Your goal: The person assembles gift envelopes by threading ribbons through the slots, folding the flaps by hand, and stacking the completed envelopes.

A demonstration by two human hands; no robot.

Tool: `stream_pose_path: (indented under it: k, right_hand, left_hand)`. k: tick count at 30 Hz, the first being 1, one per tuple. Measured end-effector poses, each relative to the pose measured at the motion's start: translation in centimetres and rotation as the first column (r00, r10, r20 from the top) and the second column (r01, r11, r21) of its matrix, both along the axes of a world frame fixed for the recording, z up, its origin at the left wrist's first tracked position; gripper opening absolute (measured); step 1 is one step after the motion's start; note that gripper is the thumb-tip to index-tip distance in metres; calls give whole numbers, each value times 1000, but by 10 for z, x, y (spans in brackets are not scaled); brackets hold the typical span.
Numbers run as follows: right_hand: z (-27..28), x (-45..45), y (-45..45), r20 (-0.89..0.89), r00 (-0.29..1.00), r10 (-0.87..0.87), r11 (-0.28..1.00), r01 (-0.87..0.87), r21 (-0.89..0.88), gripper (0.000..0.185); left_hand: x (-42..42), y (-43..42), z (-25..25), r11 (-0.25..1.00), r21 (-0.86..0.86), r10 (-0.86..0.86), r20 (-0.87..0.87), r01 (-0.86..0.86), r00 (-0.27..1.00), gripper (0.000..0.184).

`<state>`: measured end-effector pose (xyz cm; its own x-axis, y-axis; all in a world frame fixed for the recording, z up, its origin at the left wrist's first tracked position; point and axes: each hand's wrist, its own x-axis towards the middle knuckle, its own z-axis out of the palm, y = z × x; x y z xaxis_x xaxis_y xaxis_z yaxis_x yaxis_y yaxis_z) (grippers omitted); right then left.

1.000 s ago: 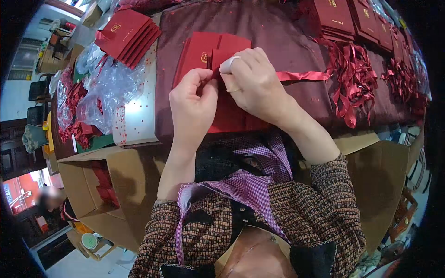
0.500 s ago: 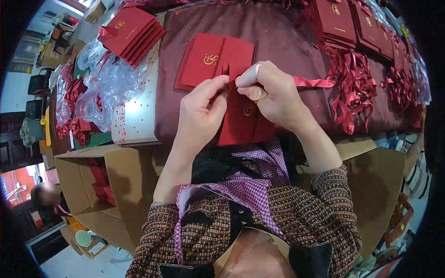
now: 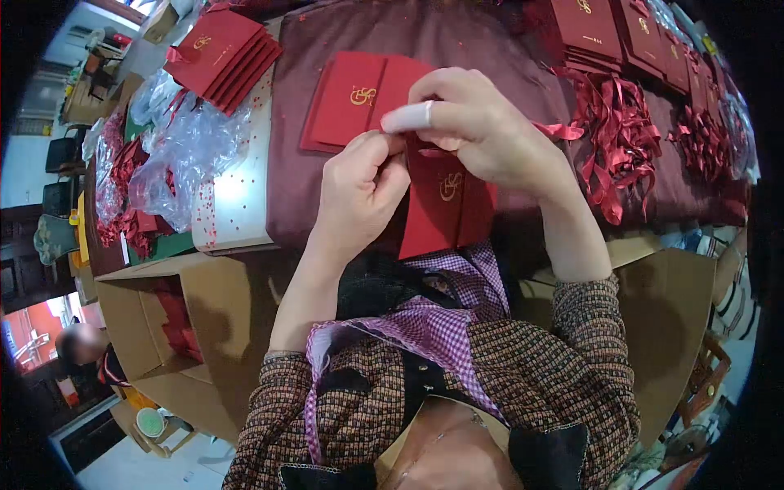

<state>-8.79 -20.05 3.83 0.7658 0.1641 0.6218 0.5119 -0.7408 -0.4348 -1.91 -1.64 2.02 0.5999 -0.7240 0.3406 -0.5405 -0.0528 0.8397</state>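
Observation:
A flat red paper bag with a gold emblem hangs upright between my hands, over the table's front edge. My left hand is closed at the bag's upper left edge, thumb and fingers pinched together. My right hand, with white tape round one finger, is bent over the bag's top, its fingertips close to my left fingers. What its fingertips pinch is hidden. Behind them more red bags lie on the cloth. A red ribbon end shows just right of my right hand.
Loose red ribbons hang over the cloth on the right, below stacked red bags. On the left are another stack and crumpled clear plastic. Cardboard boxes stand below. A person is at far left.
My right hand has moved up and left over the bag's top, toward my left fingertips. The bag's lower part has swung slightly right, showing more of its emblem.

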Motion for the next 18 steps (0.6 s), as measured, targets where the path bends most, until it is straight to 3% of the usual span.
stream_pose_path:
  k: [5,7,8,12,14,18]
  right_hand:
    - [2,-1,-5,-137,988,71,988,-51,146,22]
    - [4,-5,-5,-241,964,111,968,-50,245,20]
    - [3,-4,-6,-242,964,111,968,-50,245,20]
    - [-2,-2,-7,-211,972,102,978,-60,199,15]
    - [-3,-1,-8,-211,974,86,978,-42,207,14]
    - [-2,-2,-6,-224,968,110,970,-56,237,13]
  left_hand:
    - [3,3,-2,1000,0,-7,6,7,1000,8]
    - [5,5,2,998,64,14,-81,-9,997,7]
    - [7,6,-2,999,7,-30,-86,31,996,7]
    - [10,8,-5,996,51,-69,-180,79,981,8]
    - [9,6,-6,989,-49,-141,-91,137,986,8]
    - [6,7,-9,995,-16,-102,-135,101,986,8]
